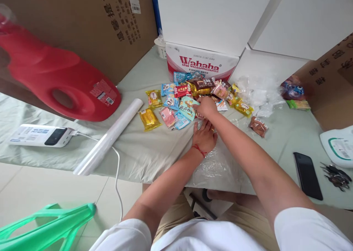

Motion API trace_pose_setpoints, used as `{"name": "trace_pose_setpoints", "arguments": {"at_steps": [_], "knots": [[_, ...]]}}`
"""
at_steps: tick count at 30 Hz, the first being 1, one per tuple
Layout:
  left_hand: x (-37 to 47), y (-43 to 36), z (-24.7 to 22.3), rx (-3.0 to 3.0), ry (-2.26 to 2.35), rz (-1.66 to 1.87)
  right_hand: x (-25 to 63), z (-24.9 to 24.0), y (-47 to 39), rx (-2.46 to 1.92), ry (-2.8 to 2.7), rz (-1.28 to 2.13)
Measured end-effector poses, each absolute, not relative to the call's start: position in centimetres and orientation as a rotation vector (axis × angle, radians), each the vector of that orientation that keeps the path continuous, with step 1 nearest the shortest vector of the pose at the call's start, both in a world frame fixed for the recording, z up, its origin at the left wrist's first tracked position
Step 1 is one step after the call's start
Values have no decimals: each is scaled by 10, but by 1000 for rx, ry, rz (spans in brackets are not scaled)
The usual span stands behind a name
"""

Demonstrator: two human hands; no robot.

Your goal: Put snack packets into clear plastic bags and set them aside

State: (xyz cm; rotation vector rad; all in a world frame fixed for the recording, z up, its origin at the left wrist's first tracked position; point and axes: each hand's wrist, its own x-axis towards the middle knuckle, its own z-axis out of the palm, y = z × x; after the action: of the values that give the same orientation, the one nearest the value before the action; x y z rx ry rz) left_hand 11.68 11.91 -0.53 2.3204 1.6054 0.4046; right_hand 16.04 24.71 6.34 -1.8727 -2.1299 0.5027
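Hands [207, 107] near pale-green packet [186, 108], right seemingly against it

Camera, one, on the head of the person [261, 166] over there: looks from above the shirt [204, 237], forward and steeply down. Range near: table [157, 153] beneath, left hand [204, 136] and right hand [207, 107] mid-view, boxes [204, 17] along top, floor [19, 186] lower left.

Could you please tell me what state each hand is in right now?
Left hand: back upward; whether it holds anything cannot be told.
Right hand: partly closed at the pale green packet; grip cannot be told.
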Motion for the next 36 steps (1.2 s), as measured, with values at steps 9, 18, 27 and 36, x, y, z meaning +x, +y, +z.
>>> {"name": "trace_pose_setpoints", "arguments": {"at_steps": [9,18,27,36], "knots": [[119,119,-8,2303,1624,425,285,100,154,-1462,-1764,320],[110,125,-7,2270,1575,457,345,33,25,-1222,-2374,406],[109,124,-9,2322,1587,466,321,28,49,-1266,-2453,303],[113,122,-2,2303,1648,377,380,27,102,-1708,-2087,30]]}}
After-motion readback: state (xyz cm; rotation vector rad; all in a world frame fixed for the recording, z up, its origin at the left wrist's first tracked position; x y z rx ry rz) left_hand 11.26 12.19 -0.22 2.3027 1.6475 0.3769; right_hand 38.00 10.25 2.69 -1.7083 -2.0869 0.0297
